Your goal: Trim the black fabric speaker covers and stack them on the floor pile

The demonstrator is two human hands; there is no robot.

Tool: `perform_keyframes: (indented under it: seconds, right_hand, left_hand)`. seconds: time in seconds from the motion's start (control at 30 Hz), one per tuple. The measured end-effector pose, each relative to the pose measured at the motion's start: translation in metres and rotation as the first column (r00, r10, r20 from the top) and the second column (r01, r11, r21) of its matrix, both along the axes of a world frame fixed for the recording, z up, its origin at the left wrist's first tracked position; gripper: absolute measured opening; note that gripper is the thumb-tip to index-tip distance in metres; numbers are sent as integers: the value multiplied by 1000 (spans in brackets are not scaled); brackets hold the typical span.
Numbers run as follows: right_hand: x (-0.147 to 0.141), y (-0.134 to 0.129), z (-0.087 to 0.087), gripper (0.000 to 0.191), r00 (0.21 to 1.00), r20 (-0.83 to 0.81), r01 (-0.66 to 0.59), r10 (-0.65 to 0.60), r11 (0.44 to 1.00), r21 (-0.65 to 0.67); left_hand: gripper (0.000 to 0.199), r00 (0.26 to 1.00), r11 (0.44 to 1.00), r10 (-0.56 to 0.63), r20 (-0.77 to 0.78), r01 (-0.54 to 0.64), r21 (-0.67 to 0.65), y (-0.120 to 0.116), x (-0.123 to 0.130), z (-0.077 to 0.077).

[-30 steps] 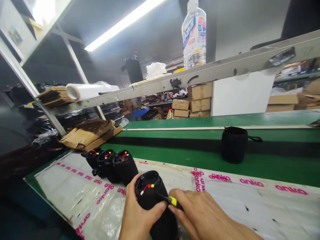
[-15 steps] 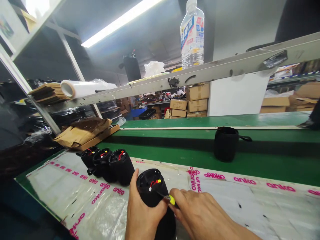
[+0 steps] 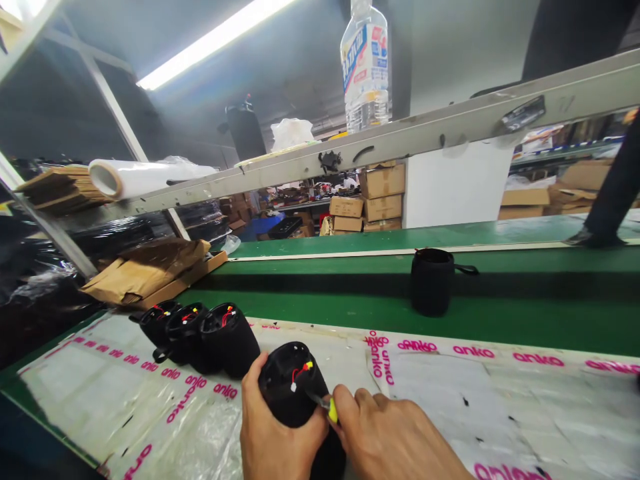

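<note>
My left hand (image 3: 277, 433) is wrapped round a black cylindrical speaker housing (image 3: 286, 410), tilted with its open end towards me. Inside that end lie red wires with a white plug and a yellow tip. My right hand (image 3: 390, 427) grips a yellow-handled tool (image 3: 332, 409) with a thin metal blade. The blade reaches the rim of the housing, close to my left thumb; whether it touches is hard to tell. Most of the handle is hidden in my fingers. Left of my hands stand several similar housings (image 3: 233, 340) in a row, red wires showing in their open tops.
Another black housing (image 3: 431, 283) with a strap loop stands on the green belt (image 3: 350, 293). Printed plastic sheeting (image 3: 200, 407) covers the near surface. Brown cardboard (image 3: 145, 270) lies at the left. Overhead, a metal shelf (image 3: 280, 170) carries a plastic bottle (image 3: 365, 73) and a film roll (image 3: 145, 179).
The camera view has shifted, so the scene sits further left. My right hand's tool remains at the housing's rim, its blade showing a little more clearly. Both hands keep their hold.
</note>
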State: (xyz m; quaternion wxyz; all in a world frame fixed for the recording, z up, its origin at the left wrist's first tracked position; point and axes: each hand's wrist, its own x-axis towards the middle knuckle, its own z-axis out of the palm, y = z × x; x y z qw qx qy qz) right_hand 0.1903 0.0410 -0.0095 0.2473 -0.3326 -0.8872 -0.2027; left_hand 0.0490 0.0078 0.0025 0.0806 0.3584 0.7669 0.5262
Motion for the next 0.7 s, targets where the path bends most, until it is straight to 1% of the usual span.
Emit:
perform_keyframes:
  seconds: [0.13,0.27,0.43,0.53,0.57,0.63,0.7]
  right_hand:
    - [-5,-3,1,23,999,-6,44,-44,998,-41]
    - [-9,-2,1,25,1000,-24,17,-18,999,-46]
    - [-12,-3,1,29,1000,3,17,-17,998,-57]
    - [-14,-4,1,26,1000,-7,24,-25,997,-72]
    - [-13,-4,2,23,1000,-17,21,-22,996,-85]
    - [-10,-3,5,20,998,-58,-7,1,994,-107]
    - [-4,0,9,20,991,-112,-80,67,989,-121]
  left_hand:
    - [88,1000,1000,22,-16,-23,-6,0,-2,-4]
    - [89,999,999,30,-21,-29,13,0,-4,-7]
    - [87,998,999,48,-42,-48,1,-1,-1,-4]
    - [84,996,998,62,-65,-63,-8,-2,1,-2]
    - [84,997,999,54,-64,-53,6,-2,1,-2]
    - [83,1000,998,-1,-27,2,59,-2,-1,-1]
    - [83,997,991,-76,30,72,114,-2,-6,0]
